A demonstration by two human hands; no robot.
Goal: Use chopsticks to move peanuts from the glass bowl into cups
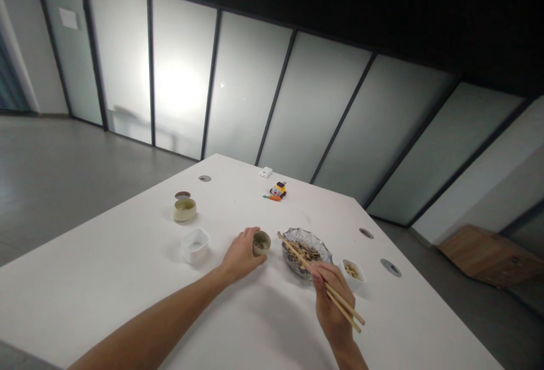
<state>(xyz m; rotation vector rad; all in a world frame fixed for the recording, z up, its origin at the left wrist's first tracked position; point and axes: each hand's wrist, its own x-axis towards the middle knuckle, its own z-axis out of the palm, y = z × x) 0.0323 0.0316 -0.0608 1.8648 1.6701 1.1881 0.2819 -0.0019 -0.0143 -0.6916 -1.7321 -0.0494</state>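
My left hand (241, 255) is wrapped round a small greenish cup (261, 242) that stands on the white table (127, 279). My right hand (330, 296) grips a pair of wooden chopsticks (317, 271). Their tips reach over a glass dish (306, 252) filled with mixed brown and pale bits. The cup sits just left of the dish.
A small white container (353, 272) with pale nuts stands right of the dish. An empty white square container (195, 244) and a second greenish cup (184, 209) with its lid (182, 195) lie to the left. A small toy (277, 191) and a white box (265, 172) sit near the far edge.
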